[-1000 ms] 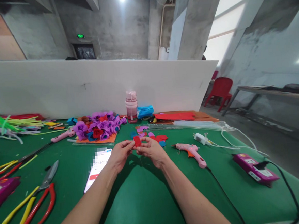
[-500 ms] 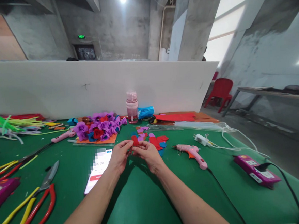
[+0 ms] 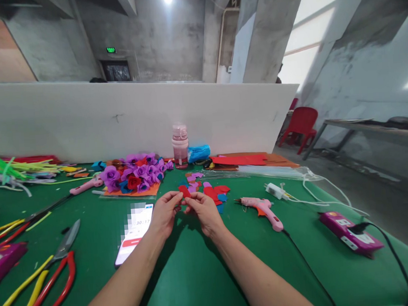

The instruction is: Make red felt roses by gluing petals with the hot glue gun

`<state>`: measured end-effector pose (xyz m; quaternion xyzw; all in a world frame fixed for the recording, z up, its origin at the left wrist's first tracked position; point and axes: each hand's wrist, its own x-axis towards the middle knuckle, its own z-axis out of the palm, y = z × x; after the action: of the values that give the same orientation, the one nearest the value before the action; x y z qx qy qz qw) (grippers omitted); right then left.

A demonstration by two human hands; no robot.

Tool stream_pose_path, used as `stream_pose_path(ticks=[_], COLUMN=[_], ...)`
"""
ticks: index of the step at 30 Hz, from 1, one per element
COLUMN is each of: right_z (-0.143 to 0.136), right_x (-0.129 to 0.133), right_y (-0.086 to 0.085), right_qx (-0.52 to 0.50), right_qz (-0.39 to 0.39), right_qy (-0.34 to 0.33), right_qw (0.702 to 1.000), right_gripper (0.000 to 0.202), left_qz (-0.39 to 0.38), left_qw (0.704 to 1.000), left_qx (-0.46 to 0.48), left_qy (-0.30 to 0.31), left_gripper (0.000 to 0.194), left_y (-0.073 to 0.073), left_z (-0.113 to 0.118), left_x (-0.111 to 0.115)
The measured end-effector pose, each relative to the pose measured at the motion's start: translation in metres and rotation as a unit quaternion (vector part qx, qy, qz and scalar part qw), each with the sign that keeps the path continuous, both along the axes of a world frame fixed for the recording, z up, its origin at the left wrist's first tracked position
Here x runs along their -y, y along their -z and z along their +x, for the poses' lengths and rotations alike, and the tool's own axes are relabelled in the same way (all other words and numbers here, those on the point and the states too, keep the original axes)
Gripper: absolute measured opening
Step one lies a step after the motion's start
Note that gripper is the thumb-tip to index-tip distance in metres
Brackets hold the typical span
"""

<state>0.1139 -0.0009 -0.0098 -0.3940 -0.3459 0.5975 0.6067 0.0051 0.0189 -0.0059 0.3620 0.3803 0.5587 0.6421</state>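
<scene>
Between my two hands is a small red petal piece [image 3: 184,190], which looks like paper or thin foam. My left hand [image 3: 165,214] pinches its left side with thumb and forefinger. On its right side, the fingers of my right hand [image 3: 204,210] are closed on it too. Just beyond my hands lie loose cut petals [image 3: 212,194] in red, purple, blue and brown. A heap of finished purple, red and blue flowers [image 3: 138,172] rests on an orange sheet [image 3: 152,190] at the back left.
A pink glue gun [image 3: 262,207] with a black cord lies at right, near a purple power strip [image 3: 351,236] and a white charger [image 3: 275,191]. At left are scissors [image 3: 63,260] and a lit phone [image 3: 134,234]. A pink bottle [image 3: 180,147] stands before the white partition [image 3: 135,116].
The red petal has turned slightly between my fingers, showing more of its face. My hands stay in nearly the same place.
</scene>
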Motion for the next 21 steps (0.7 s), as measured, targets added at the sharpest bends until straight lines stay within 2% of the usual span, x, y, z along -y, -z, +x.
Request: stream_pose_path(ticks=[4,11,21], right_z=[0.0016,0.0023,-0.0013], right_x=[-0.0001,0.0011,0.0017], right_y=[-0.0003,-0.0009,-0.0003], right_qx=[-0.002,-0.001,0.0], right_qz=[0.007,0.003,-0.003], right_qy=[0.014,0.015,0.01], right_qw=[1.0,1.0,1.0], right_gripper=[0.022,0.023,0.024], left_qz=[0.0,0.022,0.014], left_qw=[1.0,0.999,1.0], left_qx=[-0.009,-0.035,-0.026], left_qy=[0.014,0.003,-0.002], left_gripper=[0.022,0.023,0.021], left_y=[0.0003,0.0021,0.0002], left_z=[-0.0008,0.0002,0.0009], left_x=[0.0003,0.0006,0.0016])
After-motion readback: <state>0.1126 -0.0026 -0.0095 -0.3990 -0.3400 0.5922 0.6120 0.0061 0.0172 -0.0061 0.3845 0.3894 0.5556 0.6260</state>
